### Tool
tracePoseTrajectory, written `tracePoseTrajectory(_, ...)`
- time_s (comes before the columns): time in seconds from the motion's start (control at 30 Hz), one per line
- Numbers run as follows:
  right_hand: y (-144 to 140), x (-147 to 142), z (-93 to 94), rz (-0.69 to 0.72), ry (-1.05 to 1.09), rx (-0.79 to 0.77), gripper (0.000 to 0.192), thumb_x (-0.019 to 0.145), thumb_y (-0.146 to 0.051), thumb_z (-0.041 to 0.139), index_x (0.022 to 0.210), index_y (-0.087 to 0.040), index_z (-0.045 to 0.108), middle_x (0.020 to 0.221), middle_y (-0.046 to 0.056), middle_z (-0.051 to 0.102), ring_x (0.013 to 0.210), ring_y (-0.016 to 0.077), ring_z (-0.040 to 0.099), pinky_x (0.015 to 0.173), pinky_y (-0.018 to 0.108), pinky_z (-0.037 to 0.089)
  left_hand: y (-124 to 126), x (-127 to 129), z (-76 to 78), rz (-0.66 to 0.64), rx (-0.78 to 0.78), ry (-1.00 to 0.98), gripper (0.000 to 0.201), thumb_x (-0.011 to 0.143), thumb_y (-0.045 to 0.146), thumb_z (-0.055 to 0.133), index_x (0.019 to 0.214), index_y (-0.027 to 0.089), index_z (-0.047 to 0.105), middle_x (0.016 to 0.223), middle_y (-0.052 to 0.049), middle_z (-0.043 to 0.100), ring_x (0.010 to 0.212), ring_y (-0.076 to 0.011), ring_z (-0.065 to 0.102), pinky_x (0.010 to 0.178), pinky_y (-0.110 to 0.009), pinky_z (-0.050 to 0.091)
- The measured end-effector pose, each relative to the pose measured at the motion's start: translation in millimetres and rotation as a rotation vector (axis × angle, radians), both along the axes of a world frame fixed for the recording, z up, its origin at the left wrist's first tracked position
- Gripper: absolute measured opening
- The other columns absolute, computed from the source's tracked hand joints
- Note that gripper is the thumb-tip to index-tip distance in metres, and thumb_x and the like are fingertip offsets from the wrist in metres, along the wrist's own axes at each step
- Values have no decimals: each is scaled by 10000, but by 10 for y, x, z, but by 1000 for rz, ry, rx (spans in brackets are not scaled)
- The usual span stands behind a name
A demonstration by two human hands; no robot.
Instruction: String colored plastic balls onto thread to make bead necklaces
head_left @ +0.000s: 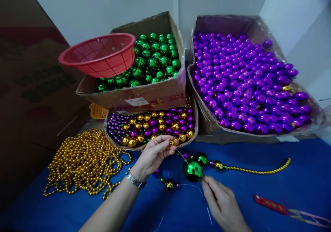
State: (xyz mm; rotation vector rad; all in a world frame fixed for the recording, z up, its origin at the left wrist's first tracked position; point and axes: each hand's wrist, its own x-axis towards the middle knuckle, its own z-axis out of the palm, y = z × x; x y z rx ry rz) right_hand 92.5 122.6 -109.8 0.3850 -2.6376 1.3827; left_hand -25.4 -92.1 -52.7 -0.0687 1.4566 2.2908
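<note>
My left hand (156, 154), with a metal wristwatch (133, 178), is closed in a pinch in front of the mixed bead box. A thin, taut thread (180, 154) runs from its fingertips to a large shiny green ball (192, 170); small gold beads show at the fingertips. My right hand (219, 197) pinches the ball's lower right side. Behind the ball lies a strand with a smaller green ball (201, 158), a gold ball (218, 165) and a twisted gold cord (258, 171). A short string with a gold ball (169, 185) lies below my left hand.
Gold bead chains (85, 161) are heaped at left. A red basket (97, 54) sits on a box of green balls (155, 52), above a mixed bead box (144, 125). Purple balls (245, 80) fill the right box. Red-handled thread snips (270, 204) lie on the blue cloth (232, 152).
</note>
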Motion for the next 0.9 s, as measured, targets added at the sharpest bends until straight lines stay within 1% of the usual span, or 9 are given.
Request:
tracePoseTrajectory(0.17,-11,-5,-8,-2,38,12,183,950,-215,358,883,-205,528,694,9,584,604,146,572,592,255,404,23,78,-15,-1,30,-10,170,790,184,663,948,128,642,848,-51,664,778,-126,643,713,-218,515)
tracePoseTrajectory(0.33,1,-6,-50,-12,49,46,194,950,-220,362,867,-199,536,688,16,578,624,153,591,608,255,436,28,114,-7,-18,-12,41,192,794,209,658,963,118,655,813,-59,668,747,-133,632,706,-241,506)
tracePoseTrajectory(0.47,17,-18,-101,-24,106,113,206,944,-212,368,883,-190,564,688,26,594,651,166,620,647,262,475,18,140,35,-6,-146,137,205,769,225,680,951,130,675,846,-59,670,738,-129,615,720,-248,494)
tracePoseTrajectory(0.53,13,-23,-113,-41,162,158,211,941,-207,368,940,-179,577,702,40,615,678,180,637,672,273,490,30,174,53,5,-248,225,213,746,224,699,941,140,683,902,-63,666,786,-140,603,740,-250,484)
tracePoseTrajectory(0.6,-2,-26,-108,-53,178,174,229,943,-219,355,997,-170,572,735,55,641,695,188,650,669,273,499,61,224,52,0,-306,274,243,717,223,721,944,152,676,937,-62,660,826,-152,592,751,-253,475)
tracePoseTrajectory(0.67,-24,-29,-96,-54,103,146,238,951,-244,336,1036,-176,548,764,57,657,687,181,655,623,254,497,102,281,25,-17,-310,264,265,700,228,732,944,157,659,924,-58,656,815,-152,585,739,-254,469)
tracePoseTrajectory(0.73,-40,-30,-94,-43,-17,98,227,959,-268,319,1031,-195,521,773,43,657,670,168,648,580,237,481,140,334,-20,-11,-292,245,261,696,235,735,926,154,641,889,-50,647,777,-141,575,713,-248,464)
tracePoseTrajectory(0.8,-45,-28,-115,-12,-125,56,219,967,-286,300,945,-212,505,738,22,636,647,158,630,572,231,464,165,374,-65,4,-285,234,247,697,239,734,905,151,631,866,-45,638,764,-134,566,705,-241,456)
tracePoseTrajectory(0.9,-37,-19,-165,58,-224,-30,257,975,-308,277,824,-218,464,726,13,611,667,150,613,619,231,459,180,411,-88,-1,-287,212,237,693,241,737,885,153,628,819,-31,625,738,-123,554,681,-226,448)
